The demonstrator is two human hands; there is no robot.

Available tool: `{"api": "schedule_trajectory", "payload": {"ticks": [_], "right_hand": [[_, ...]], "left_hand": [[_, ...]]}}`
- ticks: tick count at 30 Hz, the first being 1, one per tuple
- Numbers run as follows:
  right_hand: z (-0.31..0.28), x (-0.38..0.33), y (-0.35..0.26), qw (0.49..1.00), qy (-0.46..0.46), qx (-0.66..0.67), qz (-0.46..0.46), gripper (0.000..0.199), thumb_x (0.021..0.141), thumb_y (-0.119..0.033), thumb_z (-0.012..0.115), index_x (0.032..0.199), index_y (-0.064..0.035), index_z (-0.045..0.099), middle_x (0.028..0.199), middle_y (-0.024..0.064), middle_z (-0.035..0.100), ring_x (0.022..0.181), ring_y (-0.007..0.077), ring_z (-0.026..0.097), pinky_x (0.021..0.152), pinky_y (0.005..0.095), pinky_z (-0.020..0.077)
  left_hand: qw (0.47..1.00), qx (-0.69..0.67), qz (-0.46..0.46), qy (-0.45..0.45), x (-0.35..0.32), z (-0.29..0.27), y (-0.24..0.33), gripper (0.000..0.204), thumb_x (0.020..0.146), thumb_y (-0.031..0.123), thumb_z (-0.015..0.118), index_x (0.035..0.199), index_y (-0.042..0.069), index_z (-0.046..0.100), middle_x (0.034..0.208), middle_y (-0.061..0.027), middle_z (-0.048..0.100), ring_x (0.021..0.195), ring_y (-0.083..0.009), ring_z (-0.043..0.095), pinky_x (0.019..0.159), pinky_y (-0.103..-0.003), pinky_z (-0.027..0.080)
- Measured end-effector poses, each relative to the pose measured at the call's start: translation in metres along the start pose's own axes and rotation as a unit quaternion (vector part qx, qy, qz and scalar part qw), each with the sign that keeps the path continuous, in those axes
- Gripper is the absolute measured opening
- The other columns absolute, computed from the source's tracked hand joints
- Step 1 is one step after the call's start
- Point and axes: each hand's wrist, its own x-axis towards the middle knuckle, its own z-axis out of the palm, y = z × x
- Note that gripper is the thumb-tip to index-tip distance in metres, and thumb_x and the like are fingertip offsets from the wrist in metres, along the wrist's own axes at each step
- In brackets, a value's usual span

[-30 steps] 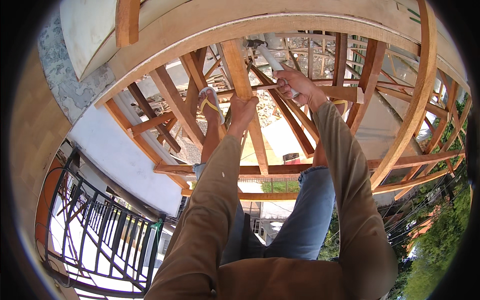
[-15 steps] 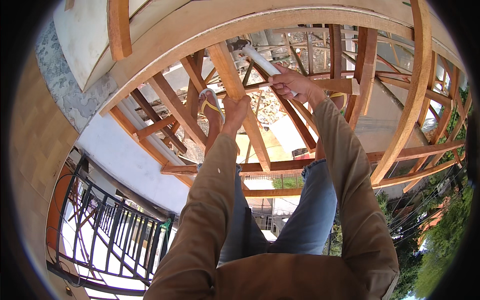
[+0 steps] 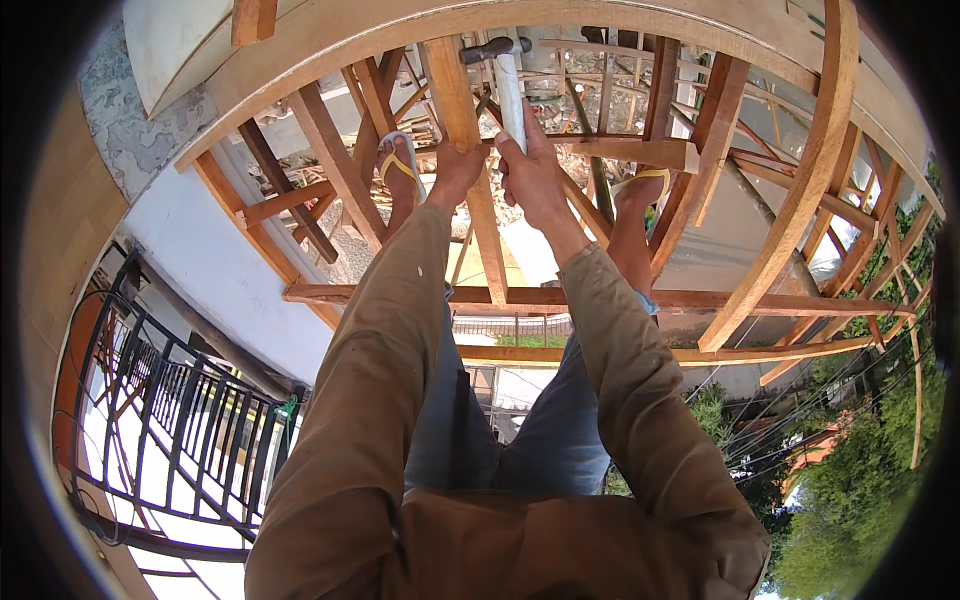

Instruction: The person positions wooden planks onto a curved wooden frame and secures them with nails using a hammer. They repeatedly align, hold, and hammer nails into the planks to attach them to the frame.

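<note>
My left hand is closed round a wooden batten that runs away from me through the roof framing. Close on its right, my right hand grips a hammer by its pale handle. The dark hammer head points up and away, its left end beside the batten's far part. I cannot tell whether the head touches the wood. Between my sandalled feet, a crosspiece reaches to the right behind my right hand.
Timber framing with open gaps surrounds me, with rubble far below. A long beam crosses beneath my arms. A curved wooden edge spans the far side. Black railing stands lower left; wires and trees lie lower right.
My right hand has moved left, close to my left hand, and the hammer has swung more upright, its head shifting right. My left hand still grips the batten. The whole view has shifted slightly.
</note>
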Motion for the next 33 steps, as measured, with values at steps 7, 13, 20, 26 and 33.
{"api": "schedule_trajectory", "payload": {"ticks": [7,13,20,26,33], "right_hand": [[0.003,-0.007,-0.024,0.995,0.024,0.010,0.101,0.063,0.104,-0.019,0.056,0.162,-0.0201,0.030,0.071,-0.0008,0.048,0.049,0.0081,0.043,0.037,0.0246,0.0351],[-0.005,-0.004,-0.028,0.992,-0.006,-0.063,0.111,0.073,0.101,-0.018,0.058,0.164,-0.0141,0.021,0.075,0.0026,0.054,0.050,0.0105,0.045,0.039,0.0296,0.0391],[-0.011,-0.034,-0.040,0.989,0.042,-0.085,0.111,0.061,0.106,-0.018,0.053,0.162,-0.0221,0.030,0.069,-0.0032,0.045,0.048,0.0051,0.039,0.038,0.0225,0.0335],[0.016,-0.074,-0.050,0.986,0.095,-0.132,0.027,0.072,0.105,-0.009,0.050,0.166,-0.0136,0.013,0.078,-0.0004,0.051,0.053,0.0053,0.046,0.045,0.0222,0.0460],[0.001,-0.040,-0.002,0.813,0.069,-0.442,-0.373,0.066,0.099,-0.003,0.061,0.159,-0.0060,0.035,0.098,0.0189,0.070,0.075,0.0236,0.068,0.066,0.0338,0.0552]], "left_hand": [[1.000,0.014,0.018,0.016,0.004,0.001,-0.006,0.041,0.081,0.006,0.072,0.118,-0.006,0.058,0.097,-0.0113,0.066,0.084,-0.0184,0.066,0.070,-0.035,0.054],[0.998,0.044,0.002,0.034,0.012,0.005,-0.026,0.044,0.081,0.009,0.073,0.119,-0.005,0.057,0.102,-0.0161,0.068,0.092,-0.0246,0.069,0.081,-0.036,0.054],[0.998,0.018,0.046,-0.041,0.027,-0.010,-0.048,0.067,0.075,0.028,0.091,0.122,-0.004,0.057,0.102,-0.0134,0.069,0.093,-0.0217,0.069,0.084,-0.035,0.054],[0.998,-0.005,0.063,0.002,0.007,-0.013,-0.012,0.068,0.074,0.030,0.083,0.121,-0.011,0.055,0.108,-0.0259,0.070,0.100,-0.0337,0.071,0.088,-0.040,0.055],[0.997,0.024,0.043,0.065,0.003,0.000,-0.006,0.050,0.077,0.021,0.075,0.110,-0.013,0.056,0.096,-0.0306,0.071,0.092,-0.0420,0.072,0.081,-0.044,0.057]]}}
